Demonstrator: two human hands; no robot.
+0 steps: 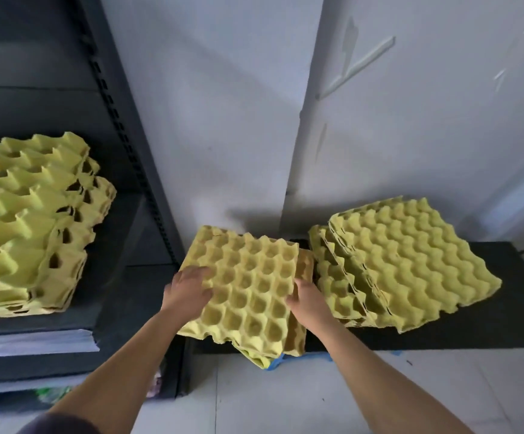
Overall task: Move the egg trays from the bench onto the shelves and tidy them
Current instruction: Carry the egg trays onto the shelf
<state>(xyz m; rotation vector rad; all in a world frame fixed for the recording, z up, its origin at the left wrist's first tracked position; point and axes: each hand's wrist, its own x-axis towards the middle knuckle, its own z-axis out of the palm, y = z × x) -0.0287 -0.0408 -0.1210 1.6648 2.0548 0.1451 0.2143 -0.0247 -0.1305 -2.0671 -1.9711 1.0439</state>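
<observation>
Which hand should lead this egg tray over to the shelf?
Probably the left hand: it holds the tray by the edge nearest the shelf; the right hand holds the far edge.

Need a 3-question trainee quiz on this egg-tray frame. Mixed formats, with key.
1. True or false: the left hand and the right hand are both on the same egg tray.
2. Multiple choice: the stacked trays at the left sit on A) the floor, B) the dark shelf, C) a chair.
3. Fill in: on the bench, a fanned pile lies to the ____ of the held tray.

Key: 1 true; 2 B; 3 right.
</observation>
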